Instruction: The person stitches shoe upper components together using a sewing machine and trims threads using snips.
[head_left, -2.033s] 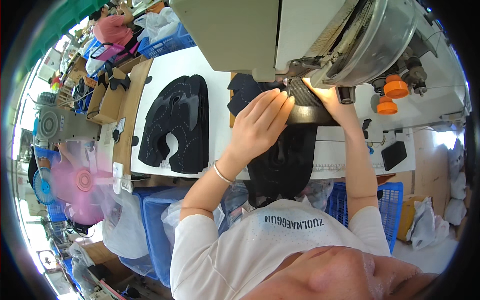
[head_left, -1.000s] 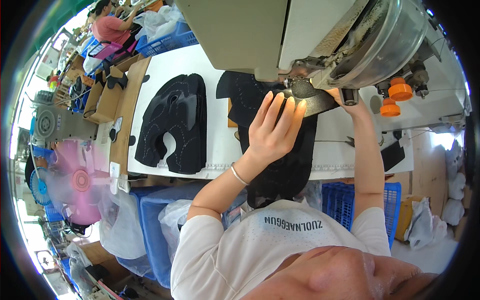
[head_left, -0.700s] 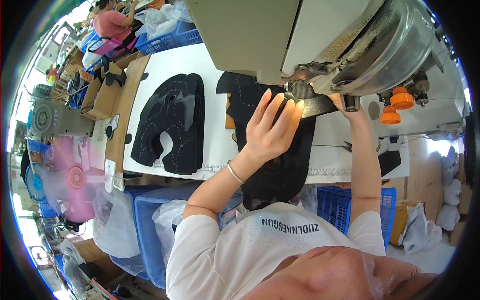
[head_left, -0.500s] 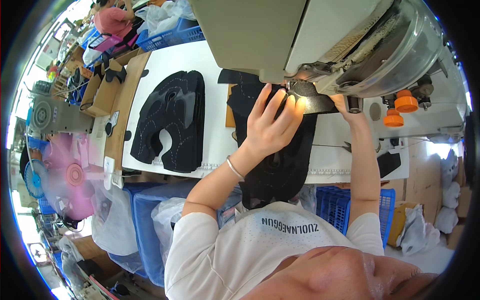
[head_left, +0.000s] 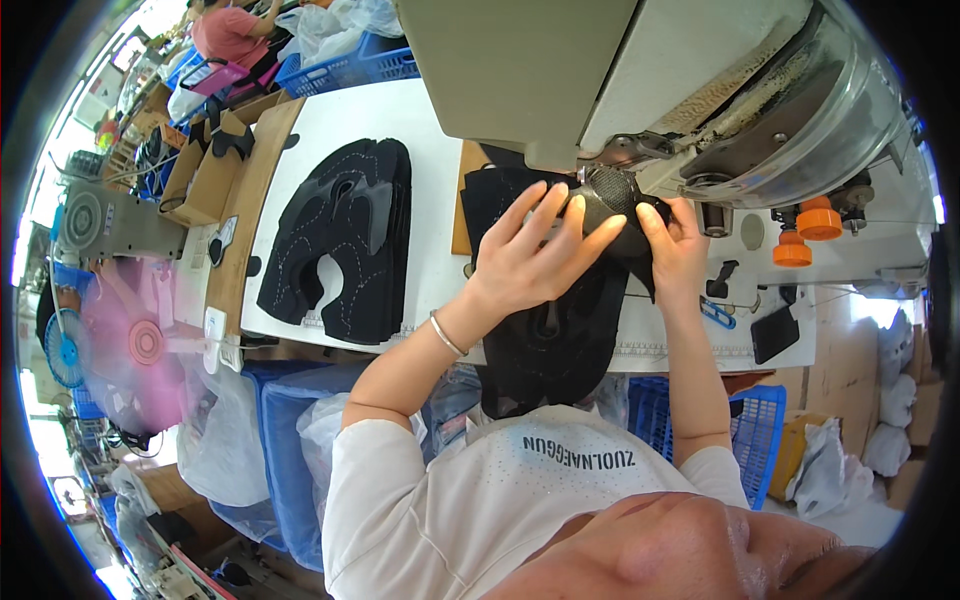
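A black fabric panel point(head_left: 550, 350) lies under the sewing machine head point(head_left: 520, 80) and hangs over the table's front edge. On top of it, beside the presser foot, is a smaller dark textured piece point(head_left: 610, 190). My left hand point(head_left: 530, 245) rests with spread, stretched fingers, its fingertips against this piece. My right hand point(head_left: 677, 245) pinches the piece's right end between thumb and fingers. The needle is too hard to make out. Left of my left hand sits a stack of black curved panels point(head_left: 385, 290) with white dashed marks.
Blue-handled snips point(head_left: 717, 313) and a black flat object point(head_left: 775, 335) lie on the right of the white table point(head_left: 430, 130). Blue crates point(head_left: 760, 430) stand below. At left are a pink fan point(head_left: 145, 340) and a cardboard box point(head_left: 205, 185). A person in pink point(head_left: 230, 35) sits far left.
My right hand has come from behind the machine's edge toward me and left, drawing the small piece's right end down. My left hand has shifted slightly left, and its fingers have spread.
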